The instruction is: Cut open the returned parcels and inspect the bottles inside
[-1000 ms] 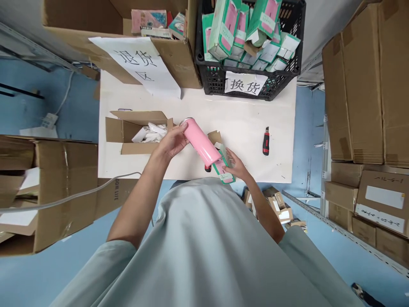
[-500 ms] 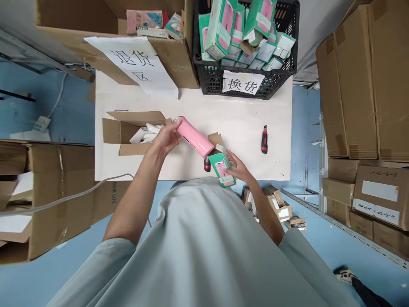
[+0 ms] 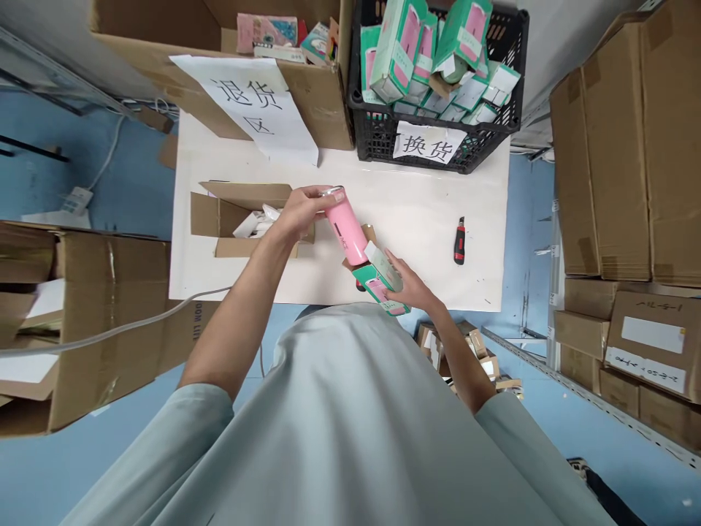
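A pink tumbler (image 3: 348,232) with a silvery rim is gripped near its top by my left hand (image 3: 304,210). It tilts down to the right, and its lower end is at the open mouth of a small green and white carton (image 3: 380,280); how far inside it reaches, I cannot tell. My right hand (image 3: 410,283) is wrapped round the carton from the right side. The carton's flaps stand open, and a pink picture shows on its front. Mostly hidden behind the carton is a red and black tool (image 3: 359,286).
An open cardboard box (image 3: 230,247) with white packing lies at left on the white table (image 3: 416,219). A box cutter (image 3: 458,244) lies at right. At the back stand a large carton (image 3: 323,109) with a paper sign and a black crate (image 3: 377,149) holding several green cartons.
The tumbler has turned steeper, and its lower end now meets the carton's opening. My left hand has shifted right and slightly up, and the whole view has shifted a little.
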A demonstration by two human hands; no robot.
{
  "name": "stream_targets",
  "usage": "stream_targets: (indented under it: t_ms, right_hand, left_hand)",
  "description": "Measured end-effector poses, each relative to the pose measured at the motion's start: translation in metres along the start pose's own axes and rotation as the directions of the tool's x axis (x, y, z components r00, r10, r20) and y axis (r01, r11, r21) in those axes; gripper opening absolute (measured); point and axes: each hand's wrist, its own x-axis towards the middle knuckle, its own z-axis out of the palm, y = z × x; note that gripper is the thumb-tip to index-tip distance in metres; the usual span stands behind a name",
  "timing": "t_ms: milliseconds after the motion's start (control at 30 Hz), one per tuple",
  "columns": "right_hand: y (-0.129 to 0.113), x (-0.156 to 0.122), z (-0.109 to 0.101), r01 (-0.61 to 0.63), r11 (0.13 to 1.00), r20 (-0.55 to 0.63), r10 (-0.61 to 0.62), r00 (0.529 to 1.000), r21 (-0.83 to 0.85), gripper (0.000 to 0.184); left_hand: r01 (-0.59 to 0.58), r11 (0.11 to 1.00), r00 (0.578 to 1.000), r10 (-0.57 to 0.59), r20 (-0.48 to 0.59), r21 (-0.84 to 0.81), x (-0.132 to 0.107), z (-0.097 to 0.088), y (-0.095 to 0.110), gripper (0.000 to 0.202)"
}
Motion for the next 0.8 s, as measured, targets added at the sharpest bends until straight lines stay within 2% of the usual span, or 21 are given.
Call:
stream_targets:
  t_ms: [233, 333, 533, 633, 800]
  right_hand:
    - [0.012, 0.008, 0.019, 0.000, 0.994, -0.096, 0.011, 0.995, 0.114, 0.115]
    - [0.014, 0.008, 0.025, -0.012, 0.992, -0.112, 0.026, 0.993, 0.126, 0.118]
    - [0.004, 0.010, 0.033, -0.014, 0.992, -0.062, 0.022, 0.998, 0.127, 0.122]
    - [-0.003, 0.019, 0.038, 0.009, 0.990, -0.071, 0.001, 0.997, 0.140, 0.122]
    - [-0.008, 0.033, 0.041, 0.024, 0.988, -0.158, 0.000, 0.988, 0.154, 0.120]
  left_hand:
    - [0.012, 0.993, 0.997, -0.022, -0.078, -0.118, -0.001, 0.005, -0.026, 0.071]
    - [-0.022, 0.994, 0.997, 0.013, -0.082, -0.108, -0.006, 0.001, -0.028, 0.069]
    - [-0.157, 0.986, 0.987, 0.154, 0.038, 0.064, -0.018, -0.012, -0.012, 0.072]
    - [-0.133, 0.986, 0.987, 0.122, 0.105, 0.105, -0.027, -0.007, -0.012, 0.074]
    - [-0.068, 0.994, 0.982, 0.051, 0.181, 0.085, -0.040, 0.000, -0.023, 0.082]
